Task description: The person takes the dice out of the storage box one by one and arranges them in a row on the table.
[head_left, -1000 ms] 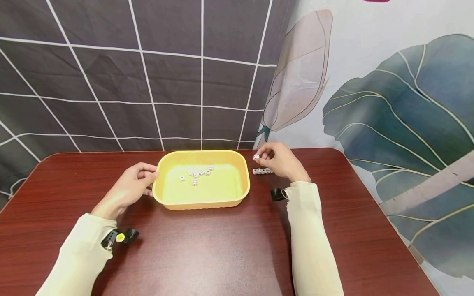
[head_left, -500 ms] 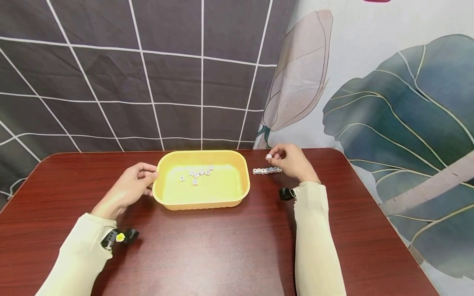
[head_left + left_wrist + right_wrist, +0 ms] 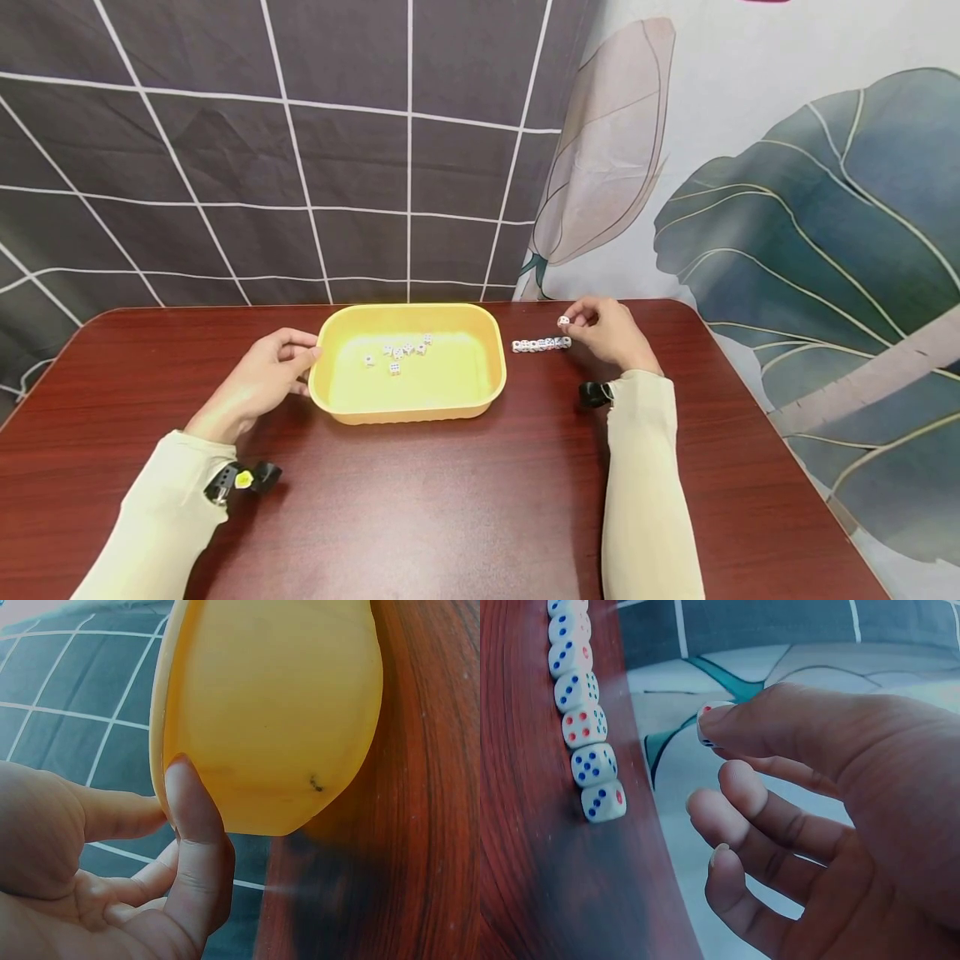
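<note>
My left hand (image 3: 266,375) pinches the left rim of a yellow plastic tray (image 3: 408,413) between thumb and fingers; the left wrist view shows this at the tray wall (image 3: 270,712). Several white dice (image 3: 395,369) lie loose inside the tray. Between thumb and forefinger, my right hand (image 3: 611,335) pinches one die (image 3: 707,733), mostly covered by the thumb in the right wrist view. It is held in the air near the right end of a straight row of dice (image 3: 541,345). In that row, neighbouring dice (image 3: 583,726) sit against each other, with blue and red pips.
Everything stands on a dark red wooden table (image 3: 420,508). Behind its far edge hangs a dark grid-patterned cloth (image 3: 352,167), and a cloth with large leaves (image 3: 817,233) hangs to the right. Black straps (image 3: 596,394) are on both wrists.
My right hand has moved rightward along the row with the die pinched, uncovering the row's right end. The left hand and the tray have stayed in place.
</note>
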Action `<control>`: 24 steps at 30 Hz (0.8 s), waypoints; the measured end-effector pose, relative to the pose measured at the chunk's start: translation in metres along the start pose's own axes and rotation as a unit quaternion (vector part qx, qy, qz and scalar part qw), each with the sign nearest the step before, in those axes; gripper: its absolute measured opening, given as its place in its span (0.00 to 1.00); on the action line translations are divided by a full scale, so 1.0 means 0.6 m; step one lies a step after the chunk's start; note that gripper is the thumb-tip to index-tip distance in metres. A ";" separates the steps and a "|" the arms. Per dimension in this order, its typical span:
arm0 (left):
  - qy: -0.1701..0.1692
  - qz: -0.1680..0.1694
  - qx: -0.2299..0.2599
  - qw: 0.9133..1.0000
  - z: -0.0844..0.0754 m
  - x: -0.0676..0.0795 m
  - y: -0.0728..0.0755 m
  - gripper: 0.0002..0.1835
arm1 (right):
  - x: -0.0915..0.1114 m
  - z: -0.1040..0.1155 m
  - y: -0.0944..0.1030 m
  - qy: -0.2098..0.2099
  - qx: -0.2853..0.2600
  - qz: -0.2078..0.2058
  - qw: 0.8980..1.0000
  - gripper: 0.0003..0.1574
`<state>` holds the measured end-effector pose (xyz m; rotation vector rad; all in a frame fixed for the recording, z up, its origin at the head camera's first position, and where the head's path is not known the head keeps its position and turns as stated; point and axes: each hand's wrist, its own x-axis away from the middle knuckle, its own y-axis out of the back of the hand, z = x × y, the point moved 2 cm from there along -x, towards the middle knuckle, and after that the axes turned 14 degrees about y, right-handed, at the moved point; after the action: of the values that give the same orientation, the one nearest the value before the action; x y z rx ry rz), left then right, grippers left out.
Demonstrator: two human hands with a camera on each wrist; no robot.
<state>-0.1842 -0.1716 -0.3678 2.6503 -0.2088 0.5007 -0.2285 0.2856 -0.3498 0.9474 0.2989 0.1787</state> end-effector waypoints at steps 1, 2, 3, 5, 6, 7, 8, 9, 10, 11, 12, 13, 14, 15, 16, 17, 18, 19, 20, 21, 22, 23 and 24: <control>0.000 0.000 0.000 1.000 0.000 0.000 0.000 0.23 | 0.001 -0.002 0.001 0.000 0.001 -0.001 1.000 0.08; 0.000 0.001 0.000 1.000 0.000 0.000 0.000 0.23 | 0.002 -0.004 0.001 -0.001 0.003 -0.003 1.000 0.08; 0.001 0.001 0.000 1.000 0.000 0.000 0.000 0.23 | 0.004 -0.007 0.002 -0.002 0.005 -0.004 1.000 0.08; 0.001 0.000 0.000 1.000 0.000 0.001 0.000 0.23 | 0.006 -0.011 0.003 -0.008 0.010 -0.004 1.000 0.08; 0.001 0.000 0.000 1.000 0.000 0.001 0.000 0.23 | 0.008 -0.013 0.004 -0.014 0.012 -0.004 1.000 0.08; 0.000 0.000 0.000 1.000 0.000 0.001 0.000 0.23 | 0.009 -0.015 0.004 -0.020 0.014 -0.004 1.000 0.08; 0.000 -0.001 0.000 1.000 0.000 0.001 0.000 0.23 | 0.011 -0.017 0.005 -0.028 0.015 -0.003 0.999 0.08; 0.000 -0.001 0.000 1.000 0.000 0.001 0.000 0.23 | 0.012 -0.019 0.005 -0.036 0.017 -0.002 0.999 0.08; 0.000 -0.001 0.000 1.000 0.000 0.001 0.000 0.23 | 0.013 -0.021 0.005 -0.043 0.017 -0.001 0.999 0.08; 0.000 -0.001 0.000 1.000 0.000 0.001 0.000 0.23 | 0.014 -0.022 0.005 -0.051 0.017 0.001 0.999 0.08; 0.000 -0.001 0.000 1.000 0.000 0.001 0.000 0.23 | 0.015 -0.024 0.004 -0.058 0.016 0.004 0.998 0.08; 0.000 -0.001 0.000 1.000 -0.001 0.001 0.000 0.23 | 0.016 -0.026 0.003 -0.065 0.016 0.006 0.998 0.08; 0.000 -0.001 0.001 1.000 -0.001 0.001 0.000 0.23 | 0.016 -0.028 0.003 -0.071 0.015 0.008 0.997 0.08; 0.001 -0.001 0.001 1.000 0.000 0.000 0.000 0.23 | 0.017 -0.030 0.002 -0.077 0.013 0.011 0.997 0.09; 0.001 -0.001 0.001 1.000 0.000 0.000 0.000 0.23 | 0.017 -0.031 0.001 -0.084 0.013 0.013 0.996 0.09; 0.001 -0.001 0.001 1.000 0.000 0.000 0.000 0.23 | 0.018 -0.033 0.000 -0.088 0.013 0.015 0.996 0.09; 0.000 -0.001 0.001 1.000 0.000 0.000 0.000 0.23 | 0.018 -0.035 -0.001 -0.093 0.012 0.015 0.995 0.08; 0.000 0.000 0.001 1.000 0.000 0.000 0.000 0.23 | 0.018 -0.037 -0.002 -0.098 0.012 0.016 0.995 0.08; -0.001 0.000 0.002 1.000 0.000 0.000 0.000 0.22 | 0.019 -0.039 -0.003 -0.102 0.011 0.018 0.995 0.08; -0.001 0.000 0.002 1.000 0.000 0.000 0.000 0.22 | 0.019 -0.040 -0.004 -0.107 0.010 0.020 0.994 0.08; -0.001 0.000 0.002 1.000 0.000 0.000 0.000 0.22 | 0.019 -0.042 -0.006 -0.108 0.011 0.021 0.994 0.07; -0.001 0.000 0.001 1.000 0.000 0.000 0.000 0.22 | 0.019 -0.044 -0.008 -0.109 0.010 0.023 0.994 0.07; 0.000 0.000 0.002 1.000 0.000 0.000 0.000 0.22 | 0.019 -0.045 -0.010 -0.109 0.010 0.024 0.994 0.07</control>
<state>-0.1840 -0.1716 -0.3679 2.6537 -0.2091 0.5019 -0.2264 0.3061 -0.3712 0.9848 0.0764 0.1160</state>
